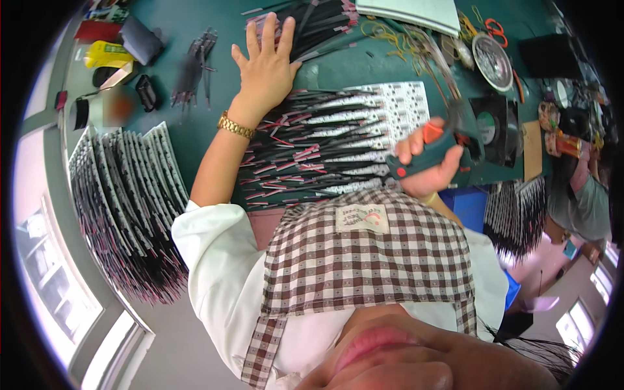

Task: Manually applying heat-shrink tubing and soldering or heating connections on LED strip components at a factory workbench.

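My left hand [265,68] lies open with spread fingers at the far side of the table, on or just above a bundle of black wires [318,29] with pinkish ends. In my right hand [448,166] is a dark green pistol-grip power tool [426,159] with an orange trigger; my fingers wrap round its handle. Its front end is blurred, so its exact kind is unclear. The tool is over the right part of a white printed circuit board panel [404,104]. Rows of black wires [292,153] with red and white ends stretch leftward from that panel.
Stacked wired panels [123,162] hang at the left, more [517,214] at the right. A metal bowl [493,62], orange-handled scissors [496,31] and yellow wires [396,36] lie far right. A black solder-reel-like box [495,130] stands beside the tool. Another person's arm [582,172] shows at right.
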The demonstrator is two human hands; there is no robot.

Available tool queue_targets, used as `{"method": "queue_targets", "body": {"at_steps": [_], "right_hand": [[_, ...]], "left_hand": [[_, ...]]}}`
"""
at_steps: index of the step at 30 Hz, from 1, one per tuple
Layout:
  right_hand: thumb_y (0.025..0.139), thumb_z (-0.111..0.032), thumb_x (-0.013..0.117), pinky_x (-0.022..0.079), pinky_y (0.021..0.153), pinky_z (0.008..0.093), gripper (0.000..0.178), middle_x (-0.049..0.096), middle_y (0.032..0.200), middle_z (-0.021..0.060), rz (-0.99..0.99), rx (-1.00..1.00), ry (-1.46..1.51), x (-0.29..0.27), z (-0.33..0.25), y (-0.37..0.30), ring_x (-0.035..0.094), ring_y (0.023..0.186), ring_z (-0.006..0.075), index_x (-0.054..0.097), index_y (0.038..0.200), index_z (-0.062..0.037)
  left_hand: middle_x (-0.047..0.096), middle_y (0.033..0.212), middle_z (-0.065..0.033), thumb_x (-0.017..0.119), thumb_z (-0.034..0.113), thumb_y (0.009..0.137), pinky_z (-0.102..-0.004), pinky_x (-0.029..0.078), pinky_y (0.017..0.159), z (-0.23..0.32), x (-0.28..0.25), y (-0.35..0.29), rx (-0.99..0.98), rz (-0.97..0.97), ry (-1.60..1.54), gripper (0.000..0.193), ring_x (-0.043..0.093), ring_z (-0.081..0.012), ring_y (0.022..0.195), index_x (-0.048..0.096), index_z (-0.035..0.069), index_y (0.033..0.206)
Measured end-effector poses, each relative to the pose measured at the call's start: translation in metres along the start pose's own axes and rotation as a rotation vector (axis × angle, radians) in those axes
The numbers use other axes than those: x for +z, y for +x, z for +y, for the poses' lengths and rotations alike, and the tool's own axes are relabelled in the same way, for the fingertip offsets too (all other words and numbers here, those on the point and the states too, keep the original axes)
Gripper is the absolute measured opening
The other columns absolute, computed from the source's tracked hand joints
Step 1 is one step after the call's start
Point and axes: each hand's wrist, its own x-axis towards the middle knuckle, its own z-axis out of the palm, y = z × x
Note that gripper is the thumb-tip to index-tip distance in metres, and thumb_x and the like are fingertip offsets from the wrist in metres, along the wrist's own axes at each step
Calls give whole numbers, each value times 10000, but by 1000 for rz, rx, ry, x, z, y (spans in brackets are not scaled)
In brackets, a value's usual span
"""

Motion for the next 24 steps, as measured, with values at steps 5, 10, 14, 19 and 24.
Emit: {"method": "queue_targets", "body": {"at_steps": [5, 10, 14, 19, 24], "right_hand": [[905, -595, 408, 409, 622, 325, 599, 496, 791, 66, -7, -30, 18, 0, -31, -5, 502, 622, 188, 439, 1256, -111], [932, -562, 360, 413, 674, 341, 558, 483, 793, 58, -46, 63, -26, 9, -38, -4, 507, 622, 169, 400, 1265, -116], [937, -551, 360, 416, 678, 345, 547, 486, 797, 58, -88, 102, -12, 22, -38, -5, 510, 624, 171, 398, 1267, -116], [937, -542, 376, 408, 664, 335, 532, 486, 797, 56, -56, 124, 51, 21, -41, -28, 489, 624, 162, 413, 1247, -111], [955, -501, 370, 411, 642, 325, 500, 491, 797, 68, -60, 119, 38, 27, -43, -32, 489, 610, 169, 410, 1252, -101]], "left_hand": [[163, 1486, -224, 685, 466, 778, -571, 248, 1045, -72, -9, 14, -55, 179, -322, 925, 193, -476, 1334, 192, 74, 1455], [294, 1456, -234, 771, 566, 617, -582, 224, 1063, -161, -26, -3, -219, -201, -64, 1216, 273, -343, 1367, 117, -38, 1445], [516, 1271, -219, 768, 530, 637, -576, 349, 973, -186, -23, -22, -326, -279, -107, 1078, 492, -396, 1177, 231, 29, 1426], [618, 977, -173, 656, 348, 811, -477, 488, 777, -159, -34, -37, -369, -136, 148, 335, 592, -354, 927, 673, 43, 947], [616, 928, -162, 619, 333, 838, -434, 493, 775, -146, -43, -41, -435, -107, 3, 302, 604, -352, 885, 669, 63, 963]]}}
